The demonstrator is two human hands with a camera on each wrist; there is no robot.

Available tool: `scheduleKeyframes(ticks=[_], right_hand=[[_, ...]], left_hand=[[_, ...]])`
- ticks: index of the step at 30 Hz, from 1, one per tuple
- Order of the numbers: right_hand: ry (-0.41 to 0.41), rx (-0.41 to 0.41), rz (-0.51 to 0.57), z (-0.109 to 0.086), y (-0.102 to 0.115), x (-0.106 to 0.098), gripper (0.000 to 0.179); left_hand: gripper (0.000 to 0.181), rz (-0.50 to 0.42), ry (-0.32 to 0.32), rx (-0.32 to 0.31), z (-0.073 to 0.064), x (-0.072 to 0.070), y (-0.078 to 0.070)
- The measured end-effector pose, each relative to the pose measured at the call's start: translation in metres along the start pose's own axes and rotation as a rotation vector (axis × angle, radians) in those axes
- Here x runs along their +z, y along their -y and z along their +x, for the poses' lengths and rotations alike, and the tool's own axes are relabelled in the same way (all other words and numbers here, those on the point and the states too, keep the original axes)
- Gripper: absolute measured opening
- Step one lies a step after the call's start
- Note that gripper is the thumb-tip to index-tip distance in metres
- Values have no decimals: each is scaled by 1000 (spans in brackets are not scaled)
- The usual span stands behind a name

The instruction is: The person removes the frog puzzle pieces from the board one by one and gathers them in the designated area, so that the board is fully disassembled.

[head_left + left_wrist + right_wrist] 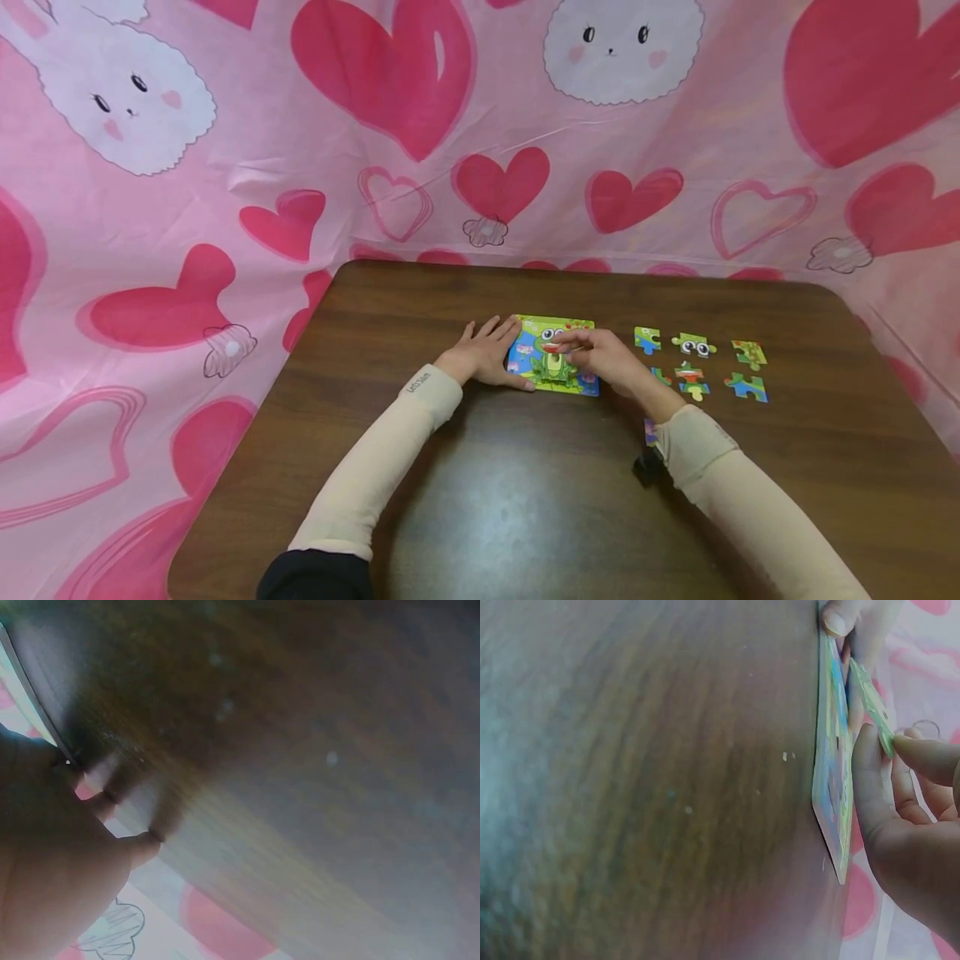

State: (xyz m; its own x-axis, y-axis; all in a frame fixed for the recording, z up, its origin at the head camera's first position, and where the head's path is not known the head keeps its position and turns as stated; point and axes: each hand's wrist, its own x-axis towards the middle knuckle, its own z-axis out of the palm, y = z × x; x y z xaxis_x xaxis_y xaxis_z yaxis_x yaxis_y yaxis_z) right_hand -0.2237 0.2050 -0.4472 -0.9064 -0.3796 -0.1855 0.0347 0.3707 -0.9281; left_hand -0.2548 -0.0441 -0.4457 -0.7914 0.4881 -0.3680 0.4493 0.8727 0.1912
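Observation:
A square puzzle board (557,321) with a frog picture lies on the dark wooden table. My left hand (483,354) rests at its left side, fingers spread and thumb along the near left corner. Over the board, my right hand (611,358) pinches a green puzzle piece (874,709) between thumb and fingers. In the right wrist view the piece is tilted and apart from the board's surface (831,772). The left wrist view shows the left fingertips (146,846) against the tabletop.
Several loose puzzle pieces lie right of the board, among them one with eyes (693,345), a corner piece (750,354) and a blue-green one (746,387). A purple piece (650,431) and a small black object (647,468) sit by the right forearm. Heart-patterned cloth (420,192) hangs behind the table.

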Motion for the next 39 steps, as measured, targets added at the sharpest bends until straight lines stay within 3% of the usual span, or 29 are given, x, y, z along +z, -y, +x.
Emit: scheduleKeyframes(ticks=[7,18,25,39], right_hand=[[-13,24,172,-3,0,-13,44],[-62,-16,268,-24,2,-44,42],[-81,2,240,-48,-8,-68,32],[-161,-29,390,-103,-41,-116,31]], left_hand=[[121,5,-4,2,1,2,2],[121,10,-8,2,1,1,2],[122,13,-7,0,2,2,2],[121,1,-3,2,0,0,1]])
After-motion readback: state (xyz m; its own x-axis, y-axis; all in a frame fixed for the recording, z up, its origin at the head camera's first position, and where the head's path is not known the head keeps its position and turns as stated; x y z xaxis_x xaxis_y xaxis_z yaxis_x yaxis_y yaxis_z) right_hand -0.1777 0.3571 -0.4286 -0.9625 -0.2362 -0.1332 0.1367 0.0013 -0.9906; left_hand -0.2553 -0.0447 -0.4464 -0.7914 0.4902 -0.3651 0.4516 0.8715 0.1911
